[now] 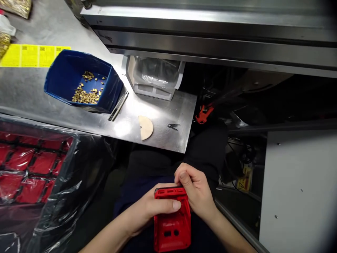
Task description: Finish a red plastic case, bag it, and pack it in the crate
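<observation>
A red plastic housing (172, 222), hollow side up with two small openings in its floor, rests above my lap. My left hand (151, 207) is closed on its left wall, thumb inside the hollow and fingers behind. Beside its top right corner is my right hand (198, 191), thumb and forefinger pinched together at the slotted top edge. Whatever sits in that pinch, if anything, is hidden. On the metal table ahead lie a pale half-round disc (146, 128) and some small dark metal pieces (173, 126).
A blue bin (59, 75) with small brass parts stands on the metal table (163, 137), a cutter knife (119, 106) beside it. Behind is a grey bin (155, 89) holding clear bags. Plastic-wrapped red parts (33, 160) fill a crate at left. An orange-handled tool (204, 114) hangs right.
</observation>
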A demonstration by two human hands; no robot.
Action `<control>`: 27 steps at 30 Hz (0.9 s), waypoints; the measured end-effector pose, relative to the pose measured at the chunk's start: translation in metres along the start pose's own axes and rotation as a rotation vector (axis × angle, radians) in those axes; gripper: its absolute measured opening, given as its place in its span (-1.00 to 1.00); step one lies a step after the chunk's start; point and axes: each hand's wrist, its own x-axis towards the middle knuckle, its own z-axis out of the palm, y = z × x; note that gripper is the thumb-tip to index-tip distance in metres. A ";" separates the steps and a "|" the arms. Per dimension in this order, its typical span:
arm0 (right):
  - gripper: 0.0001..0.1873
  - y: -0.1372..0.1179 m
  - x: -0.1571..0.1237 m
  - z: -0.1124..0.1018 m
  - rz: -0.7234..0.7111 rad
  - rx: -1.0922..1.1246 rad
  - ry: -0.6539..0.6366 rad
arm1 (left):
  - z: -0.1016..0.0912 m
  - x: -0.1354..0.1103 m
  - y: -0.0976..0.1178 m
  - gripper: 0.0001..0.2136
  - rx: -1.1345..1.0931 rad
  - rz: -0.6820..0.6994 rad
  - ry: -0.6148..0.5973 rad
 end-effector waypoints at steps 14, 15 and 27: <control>-0.60 0.013 -0.020 -0.015 -0.101 0.015 0.070 | 0.014 0.009 -0.008 -0.69 0.084 -0.071 0.064; -0.61 0.014 -0.021 -0.017 -0.090 0.049 0.030 | 0.014 0.010 -0.009 -0.69 0.091 -0.070 0.069; -0.69 0.024 -0.029 -0.020 -0.117 0.052 0.140 | 0.020 0.017 -0.009 -0.69 0.082 -0.101 0.126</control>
